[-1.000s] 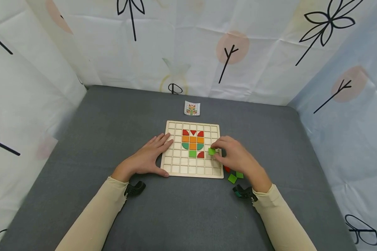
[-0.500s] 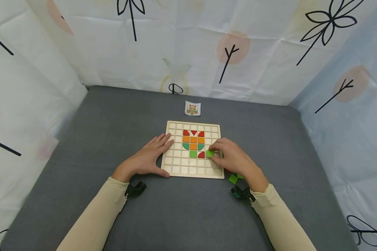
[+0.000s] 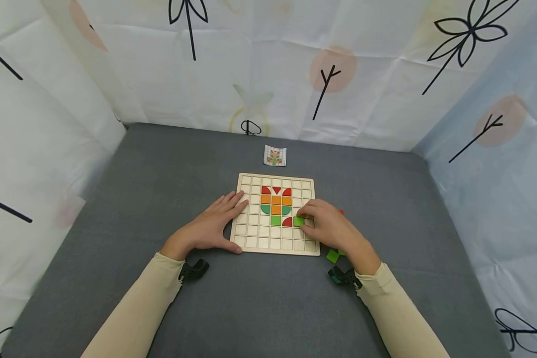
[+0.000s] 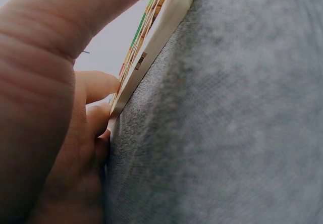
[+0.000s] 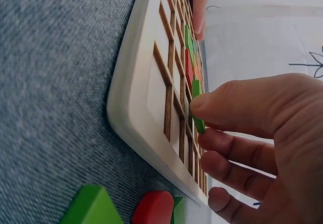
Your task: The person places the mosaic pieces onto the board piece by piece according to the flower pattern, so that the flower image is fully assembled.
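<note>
A pale wooden grid board (image 3: 252,231) lies on the grey table, with red, orange and green pieces set in its middle squares. My right hand (image 3: 328,224) pinches a green square tile (image 3: 298,221) between thumb and fingers, over the cell to the right of a red quarter-round piece (image 3: 287,222). In the right wrist view this tile (image 5: 197,105) stands tilted at the grid, its lower edge hidden by the thumb. On the board's left edge rests my left hand (image 3: 208,226), fingers spread and fairly straight, the thumb by the near left corner.
Loose green tiles (image 3: 333,256) lie off the board's near right corner, partly under the right wrist. A red piece (image 5: 154,207) lies among them. Behind the board is a small pattern card (image 3: 275,155). A patterned cloth (image 3: 277,64) hangs around the table.
My right hand has moved slightly left and toward me, bringing the green tile down at the cell beside the red quarter-round piece. The left hand keeps its place.
</note>
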